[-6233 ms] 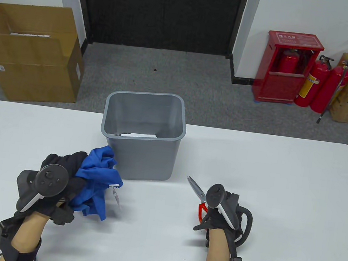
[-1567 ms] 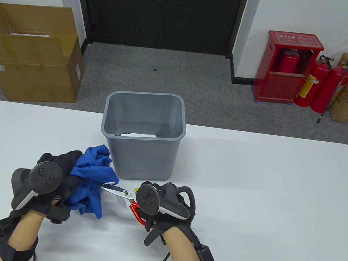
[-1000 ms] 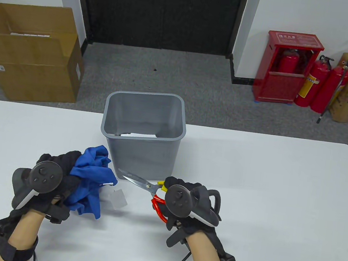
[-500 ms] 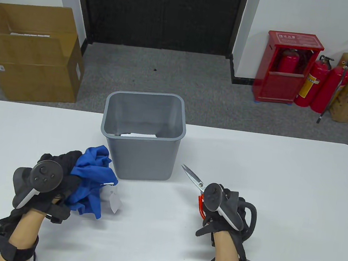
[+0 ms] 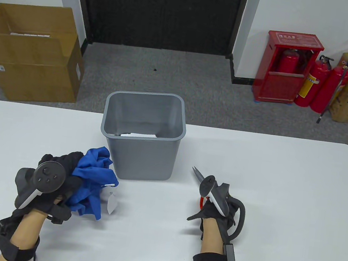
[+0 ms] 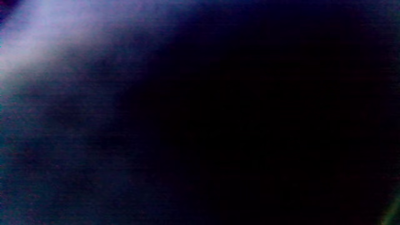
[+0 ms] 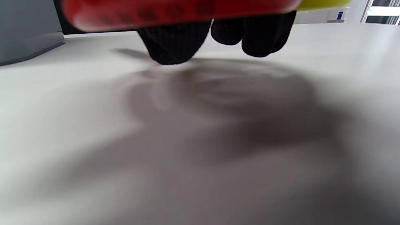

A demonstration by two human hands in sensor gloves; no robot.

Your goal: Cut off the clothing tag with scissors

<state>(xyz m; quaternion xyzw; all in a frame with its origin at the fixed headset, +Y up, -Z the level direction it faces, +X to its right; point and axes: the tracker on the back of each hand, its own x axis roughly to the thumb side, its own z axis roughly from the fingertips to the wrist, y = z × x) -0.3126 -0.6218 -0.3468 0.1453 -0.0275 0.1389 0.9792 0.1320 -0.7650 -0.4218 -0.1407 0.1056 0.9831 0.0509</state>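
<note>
two hands: both yours, on the white table (image 5: 281, 181).
left hand (image 5: 56, 182): grips the bunched blue garment (image 5: 93, 181); white tag (image 5: 111, 203) dangles just beside it.
right hand (image 5: 218, 205): holds the red-handled scissors (image 5: 198, 175), well apart from the tag.
bin (image 5: 142, 139): grey, between the hands, farther back.

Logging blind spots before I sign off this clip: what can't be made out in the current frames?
- Left wrist view: nearly black, apparently smothered by fabric; nothing identifiable.
- Tag, table view: whether its string still joins the blue garment is too small to tell.
- Left hand: fingers buried in the cloth.
- Scissors: the right hand and its tracker cover the pivot; the right wrist view shows only a blurred red handle.
- Bin: contents mostly hidden by its wall.
</note>
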